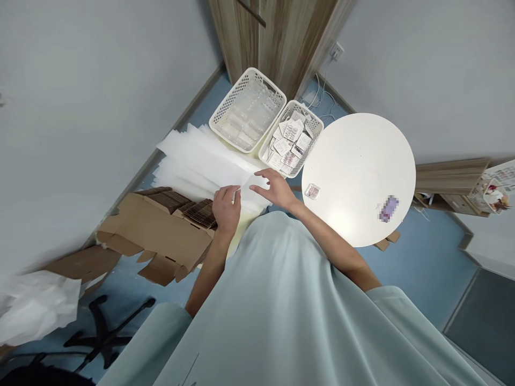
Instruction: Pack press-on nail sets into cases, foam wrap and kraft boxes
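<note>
My left hand is closed, thumb against forefinger, on the edge of a thin white sheet at the near end of a fanned stack of white sheets. It may be a flat sleeve of foam or film; I cannot make out which. Just to the right, my right hand is open, thumb and fingers apart, over the same white material with nothing between them. Beyond my hands stand a white basket of clear plastic boxes and a smaller white basket of printed cards.
Flattened brown cardboard boxes lie at left. A round white table at right bears a small clear pack and a blurred purple item. A black chair base and white plastic wrap are lower left.
</note>
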Motion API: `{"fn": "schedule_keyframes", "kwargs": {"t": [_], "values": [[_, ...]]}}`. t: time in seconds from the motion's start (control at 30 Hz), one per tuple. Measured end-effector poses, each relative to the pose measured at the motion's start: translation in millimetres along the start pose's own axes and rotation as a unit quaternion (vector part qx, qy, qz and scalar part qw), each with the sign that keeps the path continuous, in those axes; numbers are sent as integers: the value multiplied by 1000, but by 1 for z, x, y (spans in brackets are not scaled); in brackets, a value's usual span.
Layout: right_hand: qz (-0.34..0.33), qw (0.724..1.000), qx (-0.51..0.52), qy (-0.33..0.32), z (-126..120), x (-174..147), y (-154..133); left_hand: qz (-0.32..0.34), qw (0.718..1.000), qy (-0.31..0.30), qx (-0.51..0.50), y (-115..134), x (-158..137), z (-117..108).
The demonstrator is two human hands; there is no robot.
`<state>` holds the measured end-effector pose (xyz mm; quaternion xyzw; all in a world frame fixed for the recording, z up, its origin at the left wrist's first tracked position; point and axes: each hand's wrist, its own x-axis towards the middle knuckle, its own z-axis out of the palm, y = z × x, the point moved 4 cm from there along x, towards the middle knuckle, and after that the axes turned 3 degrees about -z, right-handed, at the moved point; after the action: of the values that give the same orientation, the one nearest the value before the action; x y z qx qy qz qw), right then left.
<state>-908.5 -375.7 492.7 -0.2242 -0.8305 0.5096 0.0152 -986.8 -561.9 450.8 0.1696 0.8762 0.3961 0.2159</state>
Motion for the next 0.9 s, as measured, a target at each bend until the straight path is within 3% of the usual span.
{"fn": "schedule_keyframes", "kwargs": {"t": [0.2, 0.33, 0.43, 0.5, 0.63, 0.73, 0.9], "values": [[32, 999, 7, 27, -14, -6, -15, 48, 997, -55, -39, 46, -16, -3], [39, 995, 58, 76, -46, -31, -15, 36, 989, -114, -82, 78, -22, 10], [48, 980, 113, 159, -79, -61, -7, 6, 982, -106, -154, 97, -22, 26], [65, 963, 148, 216, -99, -84, 3, -45, 966, -116, -228, 106, -19, 44], [101, 925, 200, 309, -132, -132, 31, -153, 890, -246, -352, 134, -20, 100], [122, 899, 216, 361, -149, -169, 57, -136, 865, -308, -373, 165, -26, 141], [165, 869, 257, 390, -166, -226, 111, -60, 874, -356, -324, 209, -45, 213]]}}
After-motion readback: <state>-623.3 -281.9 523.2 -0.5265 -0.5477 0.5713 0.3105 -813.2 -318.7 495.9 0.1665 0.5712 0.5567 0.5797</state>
